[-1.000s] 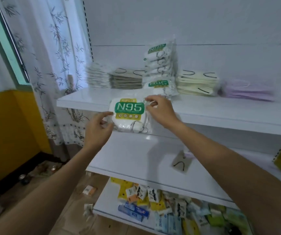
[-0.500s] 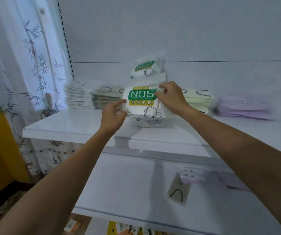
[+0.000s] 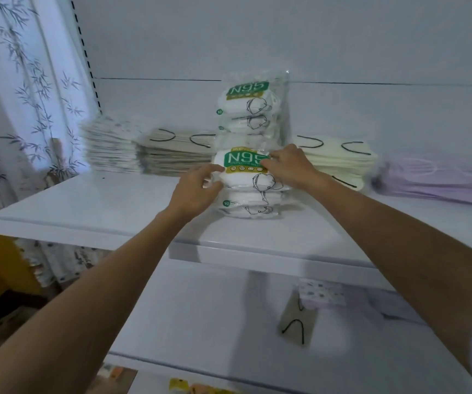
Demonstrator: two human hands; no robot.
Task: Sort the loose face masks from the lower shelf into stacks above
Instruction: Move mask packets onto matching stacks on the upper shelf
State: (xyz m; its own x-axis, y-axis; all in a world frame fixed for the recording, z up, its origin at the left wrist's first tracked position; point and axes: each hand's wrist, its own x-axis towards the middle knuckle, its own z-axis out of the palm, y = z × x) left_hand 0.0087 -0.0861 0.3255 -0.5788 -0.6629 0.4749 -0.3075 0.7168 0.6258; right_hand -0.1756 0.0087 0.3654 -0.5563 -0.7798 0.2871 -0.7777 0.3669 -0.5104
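Left hand [image 3: 198, 189] and right hand [image 3: 289, 166] are pinching the mask pack [image 3: 243, 173] atop the near stack [image 3: 247, 209]; I'd be squaring edges before letting go.

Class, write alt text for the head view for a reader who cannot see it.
A left hand and right hand grip a packet of N95 masks atop a short pile on the upper shelf. Behind stands a taller N95 pile, beside a grey stack, cream stack and lilac stack. Loose masks lie on the lower shelf.
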